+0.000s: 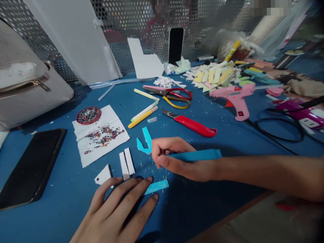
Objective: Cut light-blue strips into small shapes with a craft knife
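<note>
My right hand point(174, 155) is closed around a long blue strip point(199, 155), whose far end runs back over the wrist. My left hand point(121, 206) lies low with its fingers spread, its fingertips at a short light-blue strip point(159, 186) on the table. Just beyond the left fingers are two narrow white strips point(126, 162) and a white piece with a small hole point(103, 174). Bent light-blue scraps point(145, 141) lie beside the right fingers, partly hidden by them.
A red-handled cutter point(196, 126), scissors point(168, 92) and a pink glue gun point(236, 98) with a black cable lie beyond my hands. At left are a black phone point(32, 168), a paper sheet point(106, 116) with coloured bits and a bag point(27, 77). Cut strips point(215, 76) are heaped at back right.
</note>
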Demonstrator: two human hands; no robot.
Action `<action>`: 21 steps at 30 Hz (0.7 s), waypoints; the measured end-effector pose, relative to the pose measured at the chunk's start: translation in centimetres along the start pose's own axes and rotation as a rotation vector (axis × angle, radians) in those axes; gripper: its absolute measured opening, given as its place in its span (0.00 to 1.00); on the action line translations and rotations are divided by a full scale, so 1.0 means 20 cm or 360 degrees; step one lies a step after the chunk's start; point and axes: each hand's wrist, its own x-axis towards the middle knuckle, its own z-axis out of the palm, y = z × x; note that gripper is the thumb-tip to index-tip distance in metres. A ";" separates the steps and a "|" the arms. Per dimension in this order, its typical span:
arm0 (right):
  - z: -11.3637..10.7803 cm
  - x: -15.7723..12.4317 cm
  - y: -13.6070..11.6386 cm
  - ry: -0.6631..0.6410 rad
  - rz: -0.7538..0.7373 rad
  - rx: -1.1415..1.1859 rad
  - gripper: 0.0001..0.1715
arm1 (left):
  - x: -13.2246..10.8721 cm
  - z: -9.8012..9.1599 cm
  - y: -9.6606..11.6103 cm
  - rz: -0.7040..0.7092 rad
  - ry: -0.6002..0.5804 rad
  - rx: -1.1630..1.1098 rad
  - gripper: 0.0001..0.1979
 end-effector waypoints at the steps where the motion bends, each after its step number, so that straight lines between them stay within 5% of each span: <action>1: 0.00 0.00 0.00 -0.0041 -0.0009 0.0000 0.19 | 0.00 0.00 0.00 0.0005 -0.0003 0.0006 0.32; 3: -0.01 -0.01 0.00 -0.0145 -0.0030 -0.0026 0.24 | 0.01 0.00 0.00 0.0012 -0.0012 0.0014 0.32; 7: 0.00 -0.01 0.00 -0.0297 -0.0002 -0.0275 0.15 | 0.01 0.00 0.00 0.0033 -0.0028 0.0017 0.33; 21: 0.04 -0.01 0.01 -0.0291 -0.0035 -0.0699 0.16 | 0.03 -0.01 0.00 0.0067 -0.0061 -0.0081 0.27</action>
